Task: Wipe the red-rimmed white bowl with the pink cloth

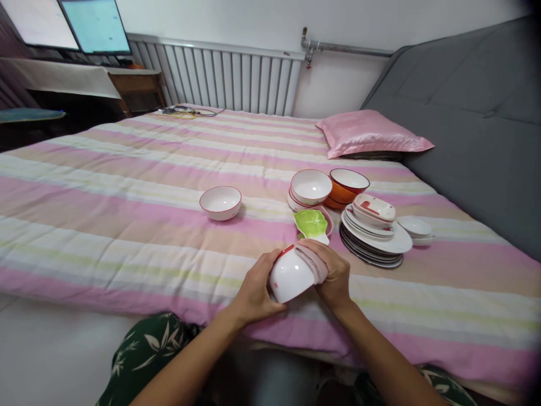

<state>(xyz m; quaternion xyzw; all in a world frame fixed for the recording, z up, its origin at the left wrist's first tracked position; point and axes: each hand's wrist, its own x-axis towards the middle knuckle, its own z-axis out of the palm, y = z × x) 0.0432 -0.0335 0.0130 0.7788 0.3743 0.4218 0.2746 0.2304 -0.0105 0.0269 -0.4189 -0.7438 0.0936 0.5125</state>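
Observation:
My left hand (258,287) grips the rim of a white bowl (291,275) with red marks, tilted on its side above the bed's near edge. Wrapped round a folded pale pink cloth (311,263), my right hand (333,272) presses it against the bowl's right side. Just beyond the hands lies a green leaf-shaped dish (311,223), partly over a pink dish (327,219). A single white bowl with a red rim (220,203) stands to the left on the striped bedspread.
Behind the green dish stand stacked white bowls (311,187) and orange bowls (341,194). To the right are a stack of plates (399,241) topped by rectangular dishes (374,208), and small white dishes (416,226). A pink pillow (372,132) lies by the grey headboard (469,96).

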